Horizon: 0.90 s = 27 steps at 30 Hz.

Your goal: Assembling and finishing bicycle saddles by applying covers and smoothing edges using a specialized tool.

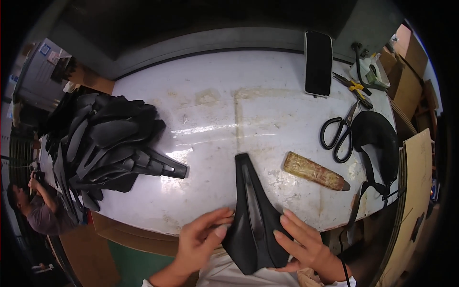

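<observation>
A black bicycle saddle [240, 234] with a long slot down its middle is held at the near edge of the table, its narrow nose pointing away from me. My left hand [197, 244] has its thumb and fingers closed at the saddle's left edge. On the other side my right hand [308, 246] grips the right wing, with fingers on top and the thumb near the rear edge. Part of the right hand's grip is hidden beneath the saddle.
A heap of black saddle covers [112, 134] lies on the white table [205, 110] at left. To the right are a worn tape-wrapped tool [313, 171], black scissors [342, 134], yellow-handled pliers [356, 88], a phone [318, 64] and a black pouch-like item [377, 138]. Another person [43, 205] works at far left.
</observation>
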Tool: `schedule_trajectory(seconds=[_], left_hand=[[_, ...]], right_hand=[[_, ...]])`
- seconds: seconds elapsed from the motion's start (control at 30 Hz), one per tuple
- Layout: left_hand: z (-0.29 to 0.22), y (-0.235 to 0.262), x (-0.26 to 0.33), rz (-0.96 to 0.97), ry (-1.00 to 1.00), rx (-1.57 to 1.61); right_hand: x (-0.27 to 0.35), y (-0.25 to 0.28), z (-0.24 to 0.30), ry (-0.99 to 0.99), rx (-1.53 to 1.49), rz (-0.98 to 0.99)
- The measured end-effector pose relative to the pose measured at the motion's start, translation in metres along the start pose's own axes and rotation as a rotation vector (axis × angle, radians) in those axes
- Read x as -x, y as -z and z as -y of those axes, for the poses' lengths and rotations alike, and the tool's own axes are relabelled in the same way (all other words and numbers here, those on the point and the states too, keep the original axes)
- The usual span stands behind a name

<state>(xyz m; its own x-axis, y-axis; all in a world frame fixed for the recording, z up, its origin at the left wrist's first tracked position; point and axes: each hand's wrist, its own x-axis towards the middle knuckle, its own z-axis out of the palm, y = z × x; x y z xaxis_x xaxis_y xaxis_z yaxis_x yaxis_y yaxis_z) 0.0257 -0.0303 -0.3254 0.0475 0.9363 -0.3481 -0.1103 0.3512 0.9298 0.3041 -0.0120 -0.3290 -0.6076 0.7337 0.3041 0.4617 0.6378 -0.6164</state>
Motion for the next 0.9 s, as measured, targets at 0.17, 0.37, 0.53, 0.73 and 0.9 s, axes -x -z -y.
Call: schedule_trajectory(seconds=[0.17, 0.37, 0.53, 0.73, 0.9], left_hand=[[-0.024, 0.011, -0.012, 0.246, 0.304, 0.279], [-0.013, 0.008, -0.004, 0.276, 0.216, 0.400], [-0.015, -0.006, -0.001, 0.223, 0.182, 0.315], [-0.004, 0.012, 0.010, 0.298, 0.252, 0.082], [-0.018, 0.009, 0.009, 0.451, 0.263, 0.125]], right_hand=[[0.025, 0.012, 0.020, 0.164, -0.141, 0.068], [0.014, 0.038, 0.047, 0.103, -0.229, 0.311], [0.013, 0.047, 0.053, 0.066, -0.210, 0.349], [0.014, 0.038, 0.048, 0.080, -0.226, 0.323], [0.020, 0.037, 0.049, 0.070, -0.163, 0.316]])
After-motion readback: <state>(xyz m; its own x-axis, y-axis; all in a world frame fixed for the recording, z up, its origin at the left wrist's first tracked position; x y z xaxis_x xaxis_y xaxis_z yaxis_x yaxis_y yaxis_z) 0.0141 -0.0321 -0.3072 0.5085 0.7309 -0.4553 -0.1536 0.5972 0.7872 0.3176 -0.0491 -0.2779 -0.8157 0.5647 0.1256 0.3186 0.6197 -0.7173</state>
